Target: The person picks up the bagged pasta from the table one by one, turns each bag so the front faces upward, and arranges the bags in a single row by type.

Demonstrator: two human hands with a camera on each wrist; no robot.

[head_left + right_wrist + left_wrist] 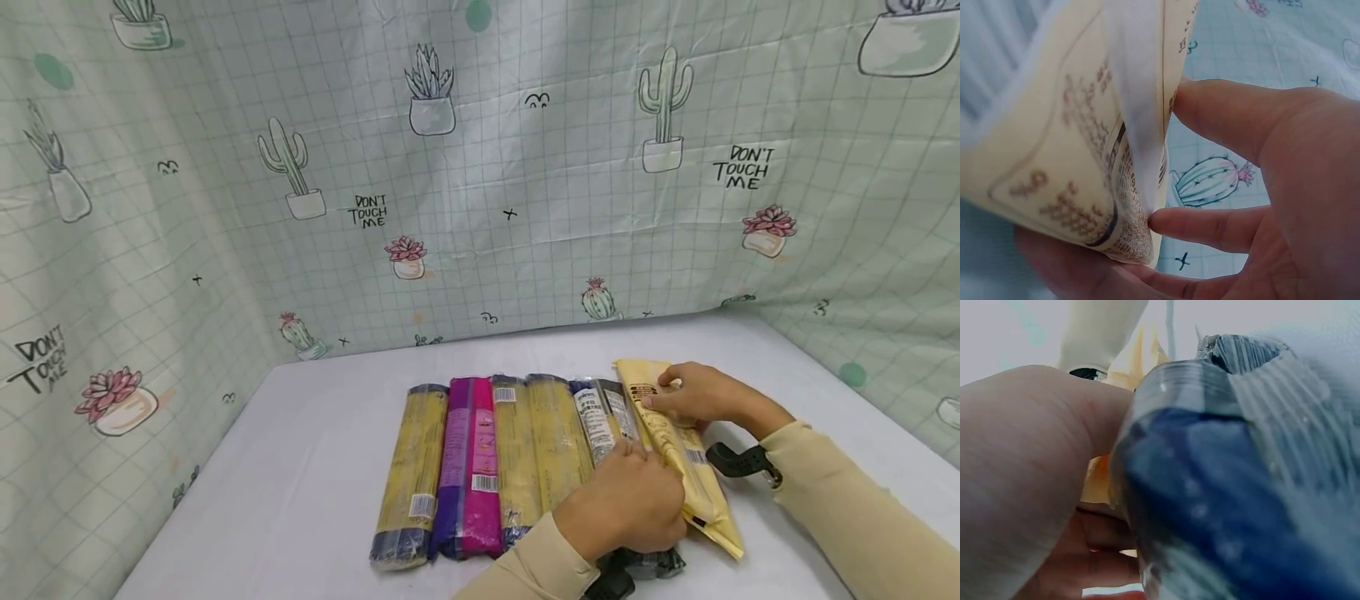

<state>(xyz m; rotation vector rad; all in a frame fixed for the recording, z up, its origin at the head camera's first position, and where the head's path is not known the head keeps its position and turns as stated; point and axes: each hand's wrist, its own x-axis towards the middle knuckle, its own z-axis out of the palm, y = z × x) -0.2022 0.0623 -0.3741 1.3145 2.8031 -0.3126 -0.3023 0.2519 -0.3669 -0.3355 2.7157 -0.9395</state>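
A flat, pale-yellow printed packet (675, 442) lies slanted at the right end of a row of long packs. My right hand (701, 396) grips its upper part, thumb on one face and fingers round the other; the right wrist view shows this packet (1085, 156) tilted between them. My left hand (637, 500) is curled at the packet's left edge, above the dark pack ends (648, 562). In the left wrist view, a pack's blue end (1204, 481) hides the left fingertips, and yellow wrapping shows between thumb and fingers.
Left of the hands, a yellow pack (416, 467) that looks like dried noodles, a magenta-and-purple pack (472, 467) and more yellow packs (555, 433) lie side by side. A white-labelled pack (596, 417) is beside the left hand. The white table (292, 483) meets a cactus-print cloth (495, 283) behind.
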